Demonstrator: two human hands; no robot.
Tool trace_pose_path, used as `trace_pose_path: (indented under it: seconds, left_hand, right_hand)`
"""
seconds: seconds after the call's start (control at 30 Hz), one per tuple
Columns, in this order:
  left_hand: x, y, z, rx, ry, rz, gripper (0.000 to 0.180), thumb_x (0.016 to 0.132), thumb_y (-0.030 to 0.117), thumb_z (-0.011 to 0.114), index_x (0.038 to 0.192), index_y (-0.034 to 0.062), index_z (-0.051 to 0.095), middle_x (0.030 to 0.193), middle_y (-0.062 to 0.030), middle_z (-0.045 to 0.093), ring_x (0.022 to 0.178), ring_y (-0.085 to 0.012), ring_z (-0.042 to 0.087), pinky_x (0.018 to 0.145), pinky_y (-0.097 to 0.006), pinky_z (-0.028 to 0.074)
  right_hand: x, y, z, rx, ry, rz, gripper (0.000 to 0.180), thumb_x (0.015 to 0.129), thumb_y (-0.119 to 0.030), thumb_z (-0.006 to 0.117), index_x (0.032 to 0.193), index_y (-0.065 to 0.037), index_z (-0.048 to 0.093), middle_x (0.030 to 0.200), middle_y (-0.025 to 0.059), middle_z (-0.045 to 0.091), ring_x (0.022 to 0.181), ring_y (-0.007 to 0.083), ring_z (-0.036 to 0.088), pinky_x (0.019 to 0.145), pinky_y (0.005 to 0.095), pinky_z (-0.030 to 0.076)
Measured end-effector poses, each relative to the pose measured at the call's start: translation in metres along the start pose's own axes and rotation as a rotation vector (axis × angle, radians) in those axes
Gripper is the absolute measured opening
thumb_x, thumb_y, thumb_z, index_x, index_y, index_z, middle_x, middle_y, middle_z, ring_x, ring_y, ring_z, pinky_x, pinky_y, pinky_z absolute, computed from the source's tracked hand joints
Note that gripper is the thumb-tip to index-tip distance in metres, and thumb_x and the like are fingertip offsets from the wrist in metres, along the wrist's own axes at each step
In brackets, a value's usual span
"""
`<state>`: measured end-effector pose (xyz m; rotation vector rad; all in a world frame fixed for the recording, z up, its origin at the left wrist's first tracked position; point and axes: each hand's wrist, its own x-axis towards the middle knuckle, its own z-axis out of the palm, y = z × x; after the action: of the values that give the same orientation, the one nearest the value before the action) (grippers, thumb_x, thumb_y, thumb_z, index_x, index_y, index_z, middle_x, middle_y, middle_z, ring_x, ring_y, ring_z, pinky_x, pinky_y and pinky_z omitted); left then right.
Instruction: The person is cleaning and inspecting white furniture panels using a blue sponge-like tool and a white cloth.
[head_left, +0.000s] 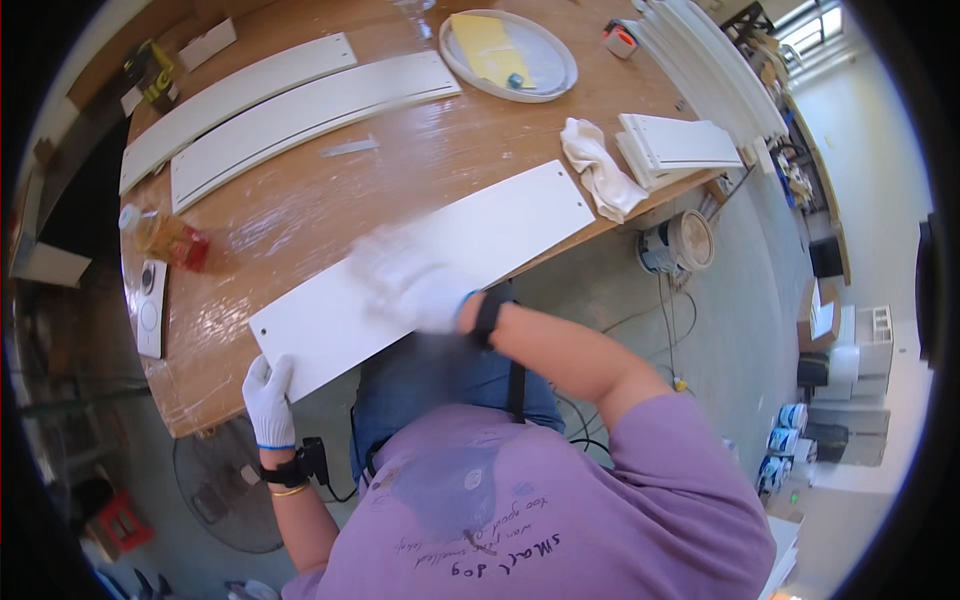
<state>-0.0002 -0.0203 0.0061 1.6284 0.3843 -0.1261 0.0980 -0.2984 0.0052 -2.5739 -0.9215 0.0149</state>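
A long white board (515, 225) lies slantwise along the table's near edge, with small dark holes at its ends. My left hand (268, 405), in a white glove, grips the board's near left corner. Over the middle of the board is my gloved right hand (425, 290). Motion smears its fingers, so I cannot tell their shape or whether anything is in them. A crumpled white cloth (600, 172) lies just past the board's right end.
The brown table (480, 135) holds two white boards (310, 120), a round tray (556, 85), a thin metal strip (350, 148), a bottle (170, 238), a phone (150, 310) and stacked white panels (685, 145). A bucket (690, 242) and cables (668, 320) are on the floor.
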Motion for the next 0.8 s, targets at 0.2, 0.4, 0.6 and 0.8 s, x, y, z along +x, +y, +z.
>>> trace_pose_path:
  seconds: [0.2,0.4,0.6,0.8]
  left_hand:
    - [0.006,0.007,0.008,-0.135,-0.041,-0.022,0.029,0.091,0.013,0.062,0.111,-0.0079,0.061,0.097,-0.0054,0.067,0.083,-0.0093,0.060,0.074,-0.023,0.047]
    - [0.005,0.003,0.006,-0.205,-0.042,-0.038,0.027,0.091,0.013,0.061,0.110,-0.0066,0.061,0.097,-0.0052,0.067,0.083,-0.0097,0.061,0.074,-0.024,0.048]
    - [0.017,-0.005,-0.009,-0.381,-0.134,-0.087,0.030,0.091,0.012,0.059,0.117,-0.0048,0.058,0.103,-0.0057,0.065,0.088,-0.0130,0.063,0.079,-0.027,0.050]
    - [0.000,0.038,0.000,-0.292,-0.194,0.042,0.041,0.089,0.013,0.061,0.125,-0.0034,0.050,0.110,-0.0076,0.062,0.096,-0.0142,0.062,0.083,-0.028,0.050]
  right_hand:
    - [-0.125,0.190,-0.075,-0.438,0.265,0.726,0.061,0.091,-0.042,0.046,0.137,-0.001,0.045,0.144,0.0240,0.041,0.137,0.0389,0.032,0.115,0.0450,0.021]
    - [-0.122,0.088,-0.052,-0.393,0.379,0.236,0.038,0.091,-0.031,0.052,0.107,0.002,0.062,0.111,0.0197,0.061,0.109,0.0382,0.053,0.102,0.0470,0.037]
    - [-0.128,-0.014,-0.047,1.306,0.089,0.520,0.028,0.094,-0.024,0.061,0.090,0.002,0.069,0.079,0.0117,0.070,0.074,0.0169,0.068,0.073,0.0306,0.055]
    - [-0.139,0.015,-0.028,1.783,0.261,0.798,0.016,0.090,-0.015,0.061,0.090,0.001,0.061,0.071,0.0084,0.063,0.066,0.0186,0.065,0.072,0.0358,0.056]
